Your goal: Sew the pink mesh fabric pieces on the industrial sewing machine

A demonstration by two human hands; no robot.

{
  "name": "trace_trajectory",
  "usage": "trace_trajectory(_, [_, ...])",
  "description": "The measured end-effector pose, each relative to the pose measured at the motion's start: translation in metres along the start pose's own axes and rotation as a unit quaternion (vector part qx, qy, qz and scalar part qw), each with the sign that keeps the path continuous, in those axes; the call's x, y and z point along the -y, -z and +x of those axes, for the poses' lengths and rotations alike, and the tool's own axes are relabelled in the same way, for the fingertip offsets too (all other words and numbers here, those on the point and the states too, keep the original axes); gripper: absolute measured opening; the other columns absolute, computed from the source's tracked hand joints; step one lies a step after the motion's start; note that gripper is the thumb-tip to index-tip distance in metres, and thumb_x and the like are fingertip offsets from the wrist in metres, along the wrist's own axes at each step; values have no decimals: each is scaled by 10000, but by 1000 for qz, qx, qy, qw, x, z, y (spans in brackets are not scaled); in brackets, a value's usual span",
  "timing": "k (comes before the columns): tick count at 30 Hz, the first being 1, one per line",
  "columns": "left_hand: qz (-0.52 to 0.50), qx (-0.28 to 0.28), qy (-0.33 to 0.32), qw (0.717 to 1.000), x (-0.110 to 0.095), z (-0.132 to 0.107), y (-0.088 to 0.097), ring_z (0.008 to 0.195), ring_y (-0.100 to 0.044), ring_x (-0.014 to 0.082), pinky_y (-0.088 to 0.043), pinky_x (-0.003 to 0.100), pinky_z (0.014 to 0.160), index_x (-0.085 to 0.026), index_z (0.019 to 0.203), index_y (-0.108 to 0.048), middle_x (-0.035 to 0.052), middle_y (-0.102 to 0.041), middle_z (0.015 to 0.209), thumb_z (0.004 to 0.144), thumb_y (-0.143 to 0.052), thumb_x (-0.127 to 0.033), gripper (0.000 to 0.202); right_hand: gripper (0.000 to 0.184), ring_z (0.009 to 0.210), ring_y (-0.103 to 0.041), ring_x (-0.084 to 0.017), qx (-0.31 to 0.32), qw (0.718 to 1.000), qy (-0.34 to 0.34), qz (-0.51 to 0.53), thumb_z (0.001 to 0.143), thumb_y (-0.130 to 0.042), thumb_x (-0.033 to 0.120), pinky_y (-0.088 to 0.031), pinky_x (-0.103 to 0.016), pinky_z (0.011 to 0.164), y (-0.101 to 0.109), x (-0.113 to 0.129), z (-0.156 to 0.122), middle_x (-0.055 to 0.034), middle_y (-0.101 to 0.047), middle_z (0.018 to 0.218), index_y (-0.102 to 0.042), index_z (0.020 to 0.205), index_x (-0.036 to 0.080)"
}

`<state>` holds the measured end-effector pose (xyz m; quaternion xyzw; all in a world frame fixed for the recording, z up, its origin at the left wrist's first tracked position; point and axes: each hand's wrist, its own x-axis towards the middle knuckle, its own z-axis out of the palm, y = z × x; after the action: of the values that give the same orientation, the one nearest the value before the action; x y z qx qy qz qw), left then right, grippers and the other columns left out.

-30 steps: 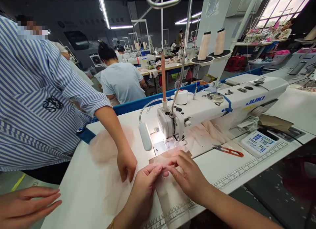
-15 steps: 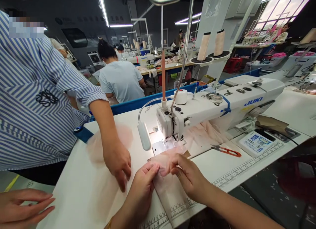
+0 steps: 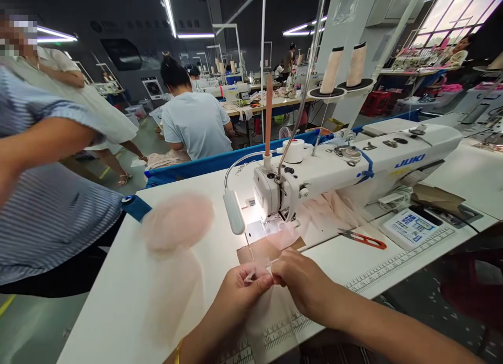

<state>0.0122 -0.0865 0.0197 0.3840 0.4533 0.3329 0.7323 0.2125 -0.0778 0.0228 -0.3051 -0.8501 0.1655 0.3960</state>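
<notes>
Just in front of the sewing machine (image 3: 334, 165), my left hand (image 3: 245, 293) pinches the edge of a sheer pale pink fabric (image 3: 271, 306). Close against it, my right hand (image 3: 306, 285) is closed on the same fabric, its fingertips partly hidden. The cloth hangs from both hands over the table's front edge, and part of it runs back toward the needle area. A brown piece of card or paper (image 3: 245, 253) lies under it near the presser foot. More pale pink sheer fabric (image 3: 176, 222) lies flat on the table to the left.
Orange-handled thread snips (image 3: 367, 239) lie right of the needle, near a white box with blue print (image 3: 411, 227). A ruler strip (image 3: 404, 259) runs along the front edge. A blue thread spool (image 3: 135, 207) stands at the left edge. A person in a striped shirt (image 3: 58, 212) is at left.
The co-worker's arm has drawn back from the fabric at left, and another hand at lower left has gone from view. My hands have come closer together on the fabric. The view has shifted slightly.
</notes>
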Motion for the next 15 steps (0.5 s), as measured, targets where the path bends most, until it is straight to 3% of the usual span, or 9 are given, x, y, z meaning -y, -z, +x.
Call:
trace_trajectory(3, [-11, -19, 11, 1000, 2, 3, 2, 563, -481, 114, -335, 211, 523, -159, 730, -677, -20, -590, 634, 662, -936, -570, 490, 276, 681, -485, -178, -3, 996, 48, -79, 978, -333, 15, -408, -299, 663, 5, -9, -2, 9, -568, 764, -485, 961, 245])
trace_trajectory(8, [-23, -19, 18, 999, -5, 0, 2, 605, -534, 138, -380, 217, 549, -171, 800, -694, -7, -627, 681, 728, -890, -584, 463, 212, 732, -535, -190, 1, 999, -17, -31, 1033, -393, 84, -466, -312, 709, 21, -3, 1, -3, -584, 806, -529, 1036, 247])
trace_trajectory(10, [-17, -18, 17, 1000, -8, -1, 2, 621, -536, 138, -390, 217, 566, -170, 791, -674, -4, -632, 704, 732, -883, -594, 476, 151, 822, -577, -205, -17, 998, -54, -15, 1065, -460, 155, -496, -330, 766, 26, 0, 2, -29, -625, 891, -560, 1133, 246])
trace_trajectory(13, [-11, -6, 13, 1000, -11, -2, 2, 617, -525, 138, -391, 222, 571, -175, 780, -651, -7, -617, 700, 745, -872, -597, 478, 203, 956, -592, -241, 10, 998, -53, -29, 1066, -564, 270, -517, -364, 818, 27, 2, 4, -78, -648, 1045, -582, 1267, 247])
trace_trajectory(15, [-10, -5, 13, 1000, -12, -2, 1, 596, -501, 133, -371, 220, 554, -178, 762, -642, -18, -588, 668, 738, -877, -592, 477, 124, 930, -583, -239, 37, 997, -48, -49, 1070, -547, 256, -509, -356, 781, 26, 2, 5, -77, -636, 1017, -622, 1167, 237])
